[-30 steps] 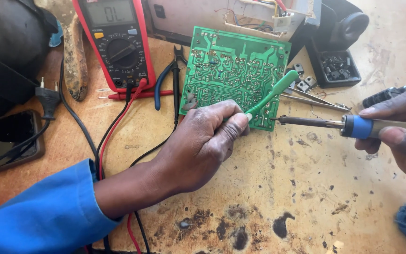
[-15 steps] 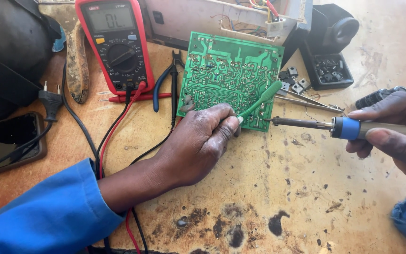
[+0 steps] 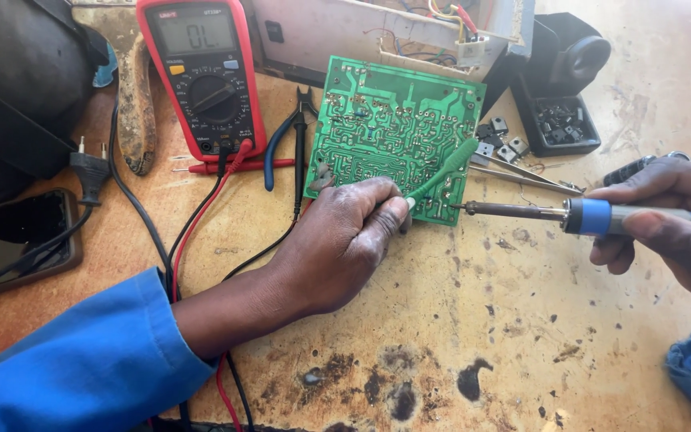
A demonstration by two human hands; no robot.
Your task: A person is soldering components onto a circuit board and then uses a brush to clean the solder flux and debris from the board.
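The left hand (image 3: pixel 337 244), closed on a green tool (image 3: pixel 441 170), rests at the lower edge of the green circuit board (image 3: pixel 393 136). The right hand (image 3: pixel 665 220), at right of frame, grips a soldering iron (image 3: pixel 553 212) lying level, tip toward the board's lower right corner.

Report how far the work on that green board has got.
Done: green circuit board lies solder-side up, red multimeter switched on. In hand: left hand holds a green stick tool on the board's edge; right hand aims the blue-handled soldering iron. Left: its tip is off the board.

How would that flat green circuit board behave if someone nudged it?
The flat green circuit board looks thin and rigid, so it would probably slide rather than bend. It seems light. The left hand rests at its lower edge, likely steadying it.
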